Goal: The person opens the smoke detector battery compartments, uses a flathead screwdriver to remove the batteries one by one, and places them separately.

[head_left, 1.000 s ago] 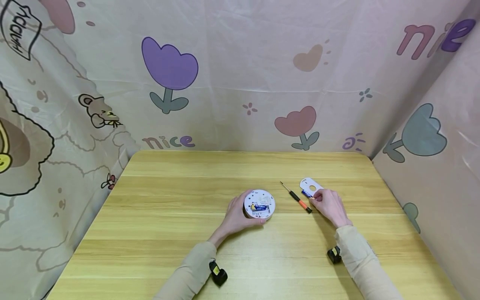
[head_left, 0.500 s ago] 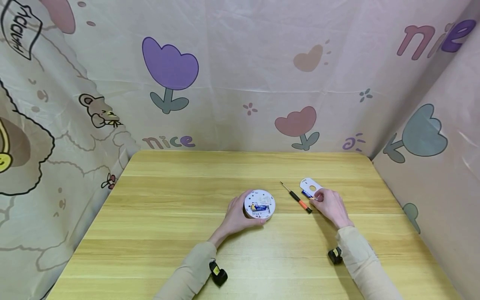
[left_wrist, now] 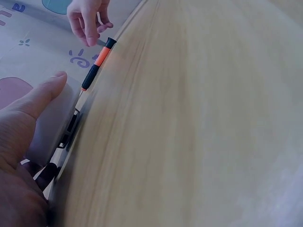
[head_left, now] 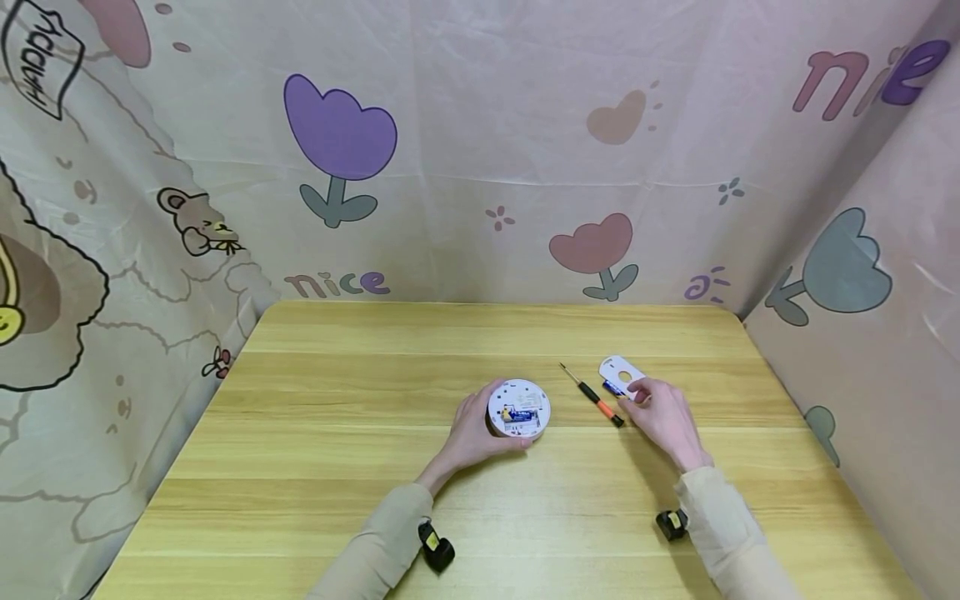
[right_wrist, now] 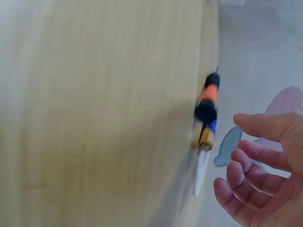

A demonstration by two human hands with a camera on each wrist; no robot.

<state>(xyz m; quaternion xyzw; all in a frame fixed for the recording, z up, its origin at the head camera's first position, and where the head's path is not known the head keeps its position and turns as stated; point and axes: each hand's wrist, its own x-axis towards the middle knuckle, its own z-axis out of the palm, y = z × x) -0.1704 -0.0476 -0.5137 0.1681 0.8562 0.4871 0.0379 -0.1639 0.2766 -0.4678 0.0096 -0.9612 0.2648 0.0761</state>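
Observation:
My left hand [head_left: 474, 429] grips a round white smoke alarm [head_left: 528, 398] by its side on the table. The back of the alarm faces up, and a blue battery [head_left: 519, 415] sits in its compartment. To the right, my right hand [head_left: 663, 417] hovers with loosely bent fingers over a white slotted mounting plate [head_left: 617, 367] and a second blue battery [head_left: 611, 387] with a copper-yellow end. In the right wrist view, nothing is between the fingers [right_wrist: 258, 125], and that loose battery [right_wrist: 207, 137] lies apart from them.
Between the two hands lies a small screwdriver [head_left: 592, 397] with a black and orange handle, its tip pointing away. A wooden table [head_left: 360, 367] bears everything. Printed fabric [head_left: 465, 125] hangs behind its far edge and along both sides.
My right wrist has shifted slightly right and nearer, and its thumb and forefinger have come off the loose battery's end. My left hand and the smoke alarm stay in place.

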